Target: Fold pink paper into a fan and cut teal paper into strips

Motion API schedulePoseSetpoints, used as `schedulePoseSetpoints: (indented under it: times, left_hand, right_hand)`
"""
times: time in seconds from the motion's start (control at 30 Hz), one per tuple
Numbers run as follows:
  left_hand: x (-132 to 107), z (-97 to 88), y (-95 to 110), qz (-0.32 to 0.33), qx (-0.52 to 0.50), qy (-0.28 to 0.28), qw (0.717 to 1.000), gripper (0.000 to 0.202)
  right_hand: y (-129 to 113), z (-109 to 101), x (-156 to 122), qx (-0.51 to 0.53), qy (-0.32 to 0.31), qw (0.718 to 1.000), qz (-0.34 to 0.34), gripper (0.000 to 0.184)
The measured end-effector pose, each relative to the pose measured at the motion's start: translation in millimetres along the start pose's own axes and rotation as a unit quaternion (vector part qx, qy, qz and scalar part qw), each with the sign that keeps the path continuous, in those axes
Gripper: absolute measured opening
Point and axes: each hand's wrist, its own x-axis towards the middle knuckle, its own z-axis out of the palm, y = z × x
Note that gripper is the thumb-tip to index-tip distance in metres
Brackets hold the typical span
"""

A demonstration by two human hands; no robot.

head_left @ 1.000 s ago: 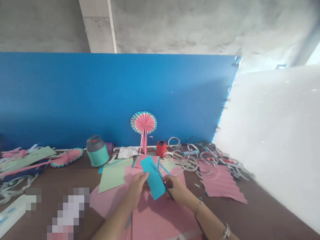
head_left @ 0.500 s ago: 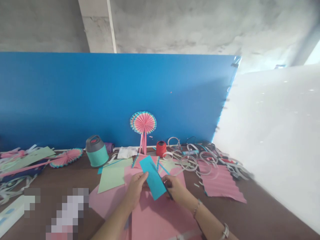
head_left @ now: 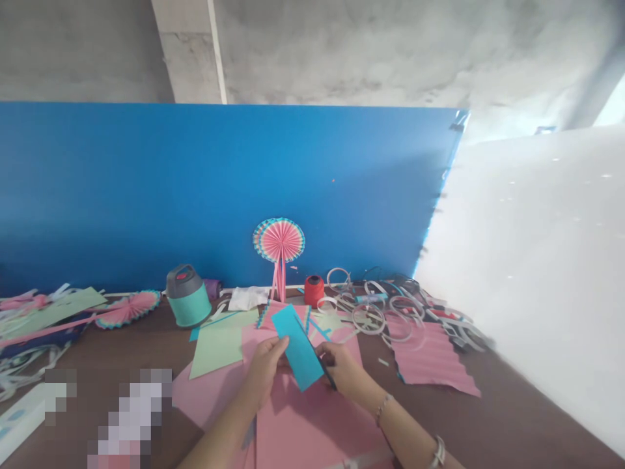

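My left hand [head_left: 266, 366] pinches the left edge of a bright blue paper rectangle [head_left: 297, 348], thumb on top. The paper is tilted, held above pink sheets [head_left: 312, 423]. On its right side my right hand [head_left: 344, 372] is closed around dark scissors [head_left: 319, 360], whose slim blade lies along the paper's right edge; the fingers partly hide the handles. Just beyond the paper are narrow blue strips [head_left: 322, 333] and a small folded pink piece with a striped edge [head_left: 273, 314].
A pink pleated fan [head_left: 279, 240] stands against the blue panel [head_left: 146, 182]. Nearby are a teal-and-grey container [head_left: 189, 303], a red spool [head_left: 314, 291], pale green paper [head_left: 217, 345] and coiled white strips [head_left: 368, 319]. A pleated pink sheet [head_left: 434, 358] lies right, another fan [head_left: 131, 309] left.
The scissors' blade now reaches further up along the blue paper's edge. An extra bit of blue shows beside the strip behind it. Both hands stay nearly in place.
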Motion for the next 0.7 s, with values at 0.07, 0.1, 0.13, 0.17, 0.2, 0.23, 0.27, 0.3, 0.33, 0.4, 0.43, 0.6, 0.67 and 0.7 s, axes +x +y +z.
schedulePoseSetpoints:
  times: [0.07,0.1,0.13,0.17,0.2,0.23,0.27,0.3,0.33,0.4,0.43,0.6,0.67,0.7]
  left_hand:
    - [0.3,-0.1,0.1,-0.003,0.003,0.003,1.0,0.042]
    - [0.5,-0.1,0.2,-0.005,0.004,0.004,1.0,0.042]
    - [0.8,-0.2,0.3,-0.006,0.004,0.003,1.0,0.042]
    - [0.9,-0.2,0.5,-0.007,0.002,-0.001,1.0,0.042]
    - [1.0,-0.2,0.8,-0.006,0.001,-0.004,1.0,0.042]
    - [0.9,0.0,1.1,-0.007,0.001,-0.007,1.0,0.041]
    - [0.6,0.4,1.4,-0.008,0.002,-0.01,1.0,0.041]
    - [0.3,0.8,1.8,-0.009,0.004,-0.011,1.0,0.041]
    - [-0.1,1.4,2.0,-0.01,0.005,-0.011,1.0,0.042]
    - [-0.8,2.6,1.9,-0.012,0.008,-0.009,1.0,0.042]
    - [-1.0,3.0,1.6,-0.013,0.008,-0.011,1.0,0.043]
    - [-0.3,1.9,-1.2,-0.016,0.005,-0.037,0.999,0.039]
    - [-0.2,1.3,-1.8,-0.011,0.009,-0.05,0.999,0.039]
    - [-0.3,1.4,-1.8,-0.009,0.011,-0.058,0.998,0.039]
  right_hand:
    - [0.8,0.0,0.6,0.004,0.013,1.0,0.004,0.017]
    - [1.5,0.1,1.0,0.003,0.02,1.0,0.006,0.018]
    - [2.3,0.2,1.4,0.0,0.021,1.0,0.007,0.018]
    - [3.2,0.3,1.6,-0.005,0.02,1.0,0.006,0.019]
    - [3.9,0.5,1.8,-0.009,0.019,1.0,0.002,0.019]
    - [4.5,0.6,1.8,-0.013,0.018,1.0,-0.003,0.019]
    - [4.9,0.8,1.8,-0.014,0.017,1.0,-0.009,0.018]
    - [5.2,0.9,1.7,-0.014,0.017,1.0,-0.017,0.016]
    - [5.5,1.1,1.6,-0.011,0.016,1.0,-0.023,0.015]
    - [6.1,1.3,1.9,0.0,0.015,0.999,-0.029,0.015]
    - [6.6,1.4,2.1,0.008,0.014,0.999,-0.03,0.015]
    - [10.7,1.8,4.4,0.048,0.01,0.998,-0.039,0.018]
    - [11.6,1.9,4.9,0.055,0.012,0.997,-0.043,0.017]
    - [11.7,1.9,5.0,0.056,0.015,0.997,-0.042,0.017]
